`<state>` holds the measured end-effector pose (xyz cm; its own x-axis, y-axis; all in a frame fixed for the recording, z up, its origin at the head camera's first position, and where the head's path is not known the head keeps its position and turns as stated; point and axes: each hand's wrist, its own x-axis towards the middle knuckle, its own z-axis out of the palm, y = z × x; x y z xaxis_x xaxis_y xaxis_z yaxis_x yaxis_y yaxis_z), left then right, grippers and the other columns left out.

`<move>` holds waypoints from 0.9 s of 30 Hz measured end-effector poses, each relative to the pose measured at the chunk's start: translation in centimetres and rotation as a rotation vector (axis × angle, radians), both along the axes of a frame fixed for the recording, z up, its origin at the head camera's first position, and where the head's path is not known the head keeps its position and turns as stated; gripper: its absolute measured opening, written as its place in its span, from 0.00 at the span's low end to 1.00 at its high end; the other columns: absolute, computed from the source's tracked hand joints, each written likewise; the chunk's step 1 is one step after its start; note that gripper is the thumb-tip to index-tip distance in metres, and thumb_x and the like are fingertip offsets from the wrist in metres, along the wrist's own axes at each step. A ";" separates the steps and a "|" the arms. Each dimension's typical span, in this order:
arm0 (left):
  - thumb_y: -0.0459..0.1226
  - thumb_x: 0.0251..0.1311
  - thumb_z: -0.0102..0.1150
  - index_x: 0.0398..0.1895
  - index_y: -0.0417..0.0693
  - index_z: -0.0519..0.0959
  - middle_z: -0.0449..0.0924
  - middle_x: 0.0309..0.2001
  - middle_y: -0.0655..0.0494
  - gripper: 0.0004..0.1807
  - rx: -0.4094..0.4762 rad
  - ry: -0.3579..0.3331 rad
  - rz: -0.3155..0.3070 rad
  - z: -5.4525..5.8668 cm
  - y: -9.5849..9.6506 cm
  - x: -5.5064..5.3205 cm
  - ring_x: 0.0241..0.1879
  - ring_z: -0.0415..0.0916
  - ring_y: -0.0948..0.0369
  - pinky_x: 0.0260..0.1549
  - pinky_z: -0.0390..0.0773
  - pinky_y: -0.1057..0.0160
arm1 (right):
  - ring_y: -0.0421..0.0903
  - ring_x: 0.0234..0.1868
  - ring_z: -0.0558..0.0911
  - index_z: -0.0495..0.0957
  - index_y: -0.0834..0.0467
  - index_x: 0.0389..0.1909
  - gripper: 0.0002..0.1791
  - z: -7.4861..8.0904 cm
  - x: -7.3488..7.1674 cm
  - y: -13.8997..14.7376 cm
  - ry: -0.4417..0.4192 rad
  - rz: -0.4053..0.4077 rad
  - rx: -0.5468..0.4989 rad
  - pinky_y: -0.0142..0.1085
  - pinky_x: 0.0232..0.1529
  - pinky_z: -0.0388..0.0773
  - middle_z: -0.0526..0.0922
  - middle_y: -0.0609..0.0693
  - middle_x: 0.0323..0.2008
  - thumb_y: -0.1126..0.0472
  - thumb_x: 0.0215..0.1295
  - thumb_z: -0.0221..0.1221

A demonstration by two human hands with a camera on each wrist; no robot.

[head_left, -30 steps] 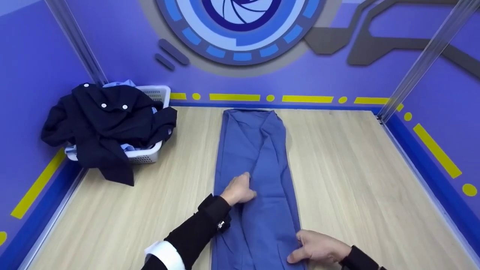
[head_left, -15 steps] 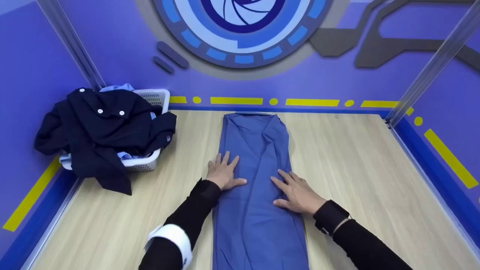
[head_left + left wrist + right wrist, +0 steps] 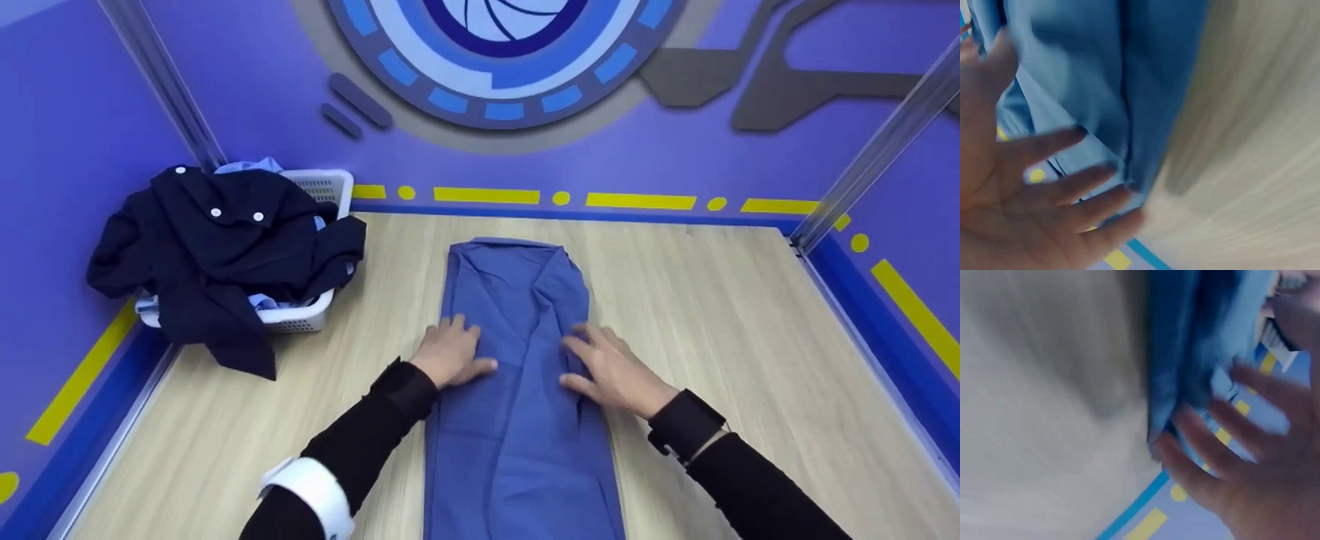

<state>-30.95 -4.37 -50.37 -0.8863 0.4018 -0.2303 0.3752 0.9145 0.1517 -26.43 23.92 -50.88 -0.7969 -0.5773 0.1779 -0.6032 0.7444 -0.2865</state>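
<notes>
A blue garment (image 3: 510, 420), folded into a long strip with creases running along it, lies down the middle of the table. My left hand (image 3: 448, 352) is at its left edge, fingers spread and thumb over the cloth. On the opposite edge is my right hand (image 3: 611, 367), fingers slightly bent and apart, blurred by motion. In the left wrist view the fingers (image 3: 1095, 185) stretch across the garment's side. The right wrist view has the other hand's fingers (image 3: 1202, 444) right at the cloth's edge. Neither hand grips the cloth.
At the back left stands a white basket (image 3: 341, 196) heaped with dark navy clothing (image 3: 225, 247) and some light blue cloth. A dark piece hangs over its front onto the wooden table (image 3: 720, 360). Purple-blue panels (image 3: 247, 82) wall in the back and sides.
My left hand has left the garment's middle for its left edge. The right hand has moved up from the lower right edge. The garment's far end now lies slightly farther from the back wall.
</notes>
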 end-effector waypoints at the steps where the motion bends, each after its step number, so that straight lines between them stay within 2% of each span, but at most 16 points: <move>1: 0.62 0.67 0.59 0.78 0.44 0.64 0.60 0.75 0.35 0.45 0.039 0.008 0.002 -0.2 0.0 -0.7 0.74 0.59 0.37 0.69 0.64 0.37 | 0.72 0.63 0.73 0.75 0.69 0.65 0.32 -0.3 -0.4 -0.1 0.022 -0.021 0.006 0.65 0.60 0.72 0.71 0.71 0.66 0.53 0.67 0.68; 3: 0.62 0.69 0.56 0.81 0.49 0.58 0.52 0.80 0.38 0.46 0.076 0.000 0.002 -0.9 -0.1 -2.0 0.78 0.51 0.38 0.72 0.58 0.35 | 0.75 0.70 0.66 0.71 0.68 0.70 0.35 -0.9 -1.3 -0.4 0.020 -0.048 0.044 0.69 0.63 0.67 0.64 0.72 0.72 0.52 0.70 0.65; 5: 0.64 0.68 0.54 0.84 0.55 0.53 0.43 0.83 0.42 0.48 0.071 -0.017 0.002 -1.6 -0.2 -3.0 0.81 0.42 0.39 0.74 0.51 0.34 | 0.75 0.73 0.62 0.69 0.67 0.73 0.35 -1.6 -2.1 -0.6 -0.028 -0.068 0.095 0.70 0.64 0.65 0.61 0.71 0.75 0.50 0.73 0.62; 7: 0.65 0.68 0.54 0.84 0.56 0.53 0.43 0.83 0.43 0.48 0.063 -0.010 0.008 -2.1 -0.3 -3.6 0.81 0.41 0.40 0.75 0.49 0.35 | 0.74 0.74 0.60 0.68 0.66 0.73 0.34 -2.0 -3.1 -0.9 -0.083 -0.100 0.129 0.70 0.64 0.64 0.62 0.71 0.75 0.49 0.76 0.58; 8: 0.65 0.68 0.55 0.83 0.54 0.55 0.46 0.83 0.42 0.47 0.069 0.021 0.010 -2.1 -0.2 -3.7 0.81 0.44 0.39 0.75 0.50 0.35 | 0.74 0.73 0.62 0.69 0.67 0.72 0.33 -2.1 -3.6 -1.0 -0.094 -0.120 0.130 0.71 0.63 0.65 0.63 0.71 0.74 0.49 0.76 0.57; 10: 0.59 0.69 0.59 0.79 0.48 0.64 0.57 0.78 0.39 0.42 0.104 0.134 -0.004 -2.0 0.2 -3.8 0.77 0.55 0.39 0.72 0.58 0.36 | 0.73 0.71 0.66 0.71 0.69 0.69 0.31 -2.0 -4.7 -1.3 -0.112 -0.185 0.079 0.69 0.61 0.67 0.68 0.71 0.70 0.50 0.76 0.58; 13: 0.47 0.69 0.63 0.66 0.39 0.75 0.75 0.63 0.38 0.29 0.214 0.291 -0.064 -1.1 1.6 -3.3 0.62 0.72 0.40 0.61 0.73 0.42 | 0.70 0.62 0.75 0.74 0.72 0.64 0.27 -1.4 -6.5 -1.8 -0.144 -0.300 -0.111 0.64 0.60 0.71 0.78 0.70 0.60 0.59 0.71 0.62; 14: 0.43 0.68 0.63 0.63 0.38 0.77 0.77 0.57 0.39 0.25 0.258 0.320 -0.089 -0.9 2.3 -3.1 0.57 0.75 0.42 0.57 0.76 0.43 | 0.68 0.58 0.78 0.73 0.73 0.63 0.27 -1.3 -7.1 -2.0 -0.168 -0.338 -0.186 0.61 0.59 0.73 0.82 0.70 0.55 0.62 0.69 0.63; 15: 0.40 0.68 0.62 0.61 0.39 0.78 0.79 0.54 0.40 0.22 0.299 0.319 -0.108 -0.6 3.0 -3.0 0.54 0.77 0.43 0.54 0.78 0.45 | 0.66 0.54 0.81 0.73 0.74 0.62 0.27 -1.1 -7.7 -2.1 -0.206 -0.380 -0.258 0.57 0.58 0.76 0.84 0.69 0.51 0.65 0.66 0.64; 17: 0.38 0.69 0.60 0.60 0.40 0.79 0.80 0.52 0.43 0.19 0.381 0.256 -0.108 -0.2 4.5 -3.0 0.52 0.78 0.45 0.53 0.80 0.47 | 0.59 0.45 0.85 0.73 0.75 0.62 0.28 -0.9 -8.8 -2.4 -0.274 -0.461 -0.354 0.47 0.52 0.81 0.86 0.65 0.42 0.69 0.62 0.64; 18: 0.37 0.69 0.59 0.61 0.42 0.78 0.80 0.52 0.43 0.19 0.409 0.217 -0.093 -0.1 5.3 -3.1 0.53 0.79 0.46 0.54 0.80 0.49 | 0.55 0.40 0.85 0.72 0.74 0.62 0.28 -0.9 -9.3 -2.5 -0.326 -0.501 -0.392 0.43 0.46 0.82 0.86 0.63 0.38 0.70 0.60 0.63; 21: 0.37 0.72 0.57 0.62 0.43 0.78 0.80 0.54 0.44 0.19 0.485 0.095 0.012 -0.2 7.2 -3.9 0.56 0.79 0.48 0.57 0.78 0.52 | 0.44 0.26 0.79 0.73 0.73 0.57 0.25 -0.9 -10.4 -3.0 -0.504 -0.589 -0.503 0.32 0.28 0.76 0.81 0.54 0.29 0.71 0.57 0.62; 23: 0.38 0.72 0.57 0.61 0.43 0.78 0.82 0.52 0.46 0.18 0.533 0.031 0.098 -0.5 8.0 -4.7 0.54 0.80 0.50 0.56 0.78 0.53 | 0.39 0.21 0.74 0.73 0.72 0.53 0.21 -1.0 -10.9 -3.4 -0.574 -0.620 -0.581 0.28 0.21 0.69 0.76 0.50 0.25 0.73 0.56 0.60; 25: 0.37 0.71 0.59 0.60 0.43 0.78 0.85 0.48 0.48 0.17 0.588 -0.025 0.172 -0.9 8.4 -5.5 0.50 0.82 0.52 0.53 0.79 0.55 | 0.38 0.18 0.72 0.72 0.72 0.51 0.19 -0.9 -11.1 -3.9 -0.594 -0.605 -0.652 0.27 0.19 0.67 0.74 0.47 0.24 0.76 0.56 0.57; 27: 0.36 0.69 0.61 0.59 0.42 0.78 0.86 0.43 0.50 0.17 0.641 -0.063 0.227 -1.3 8.6 -6.2 0.45 0.83 0.54 0.49 0.80 0.57 | 0.37 0.18 0.71 0.73 0.71 0.49 0.18 -0.8 -11.2 -4.3 -0.511 -0.567 -0.657 0.27 0.21 0.67 0.74 0.47 0.22 0.78 0.55 0.56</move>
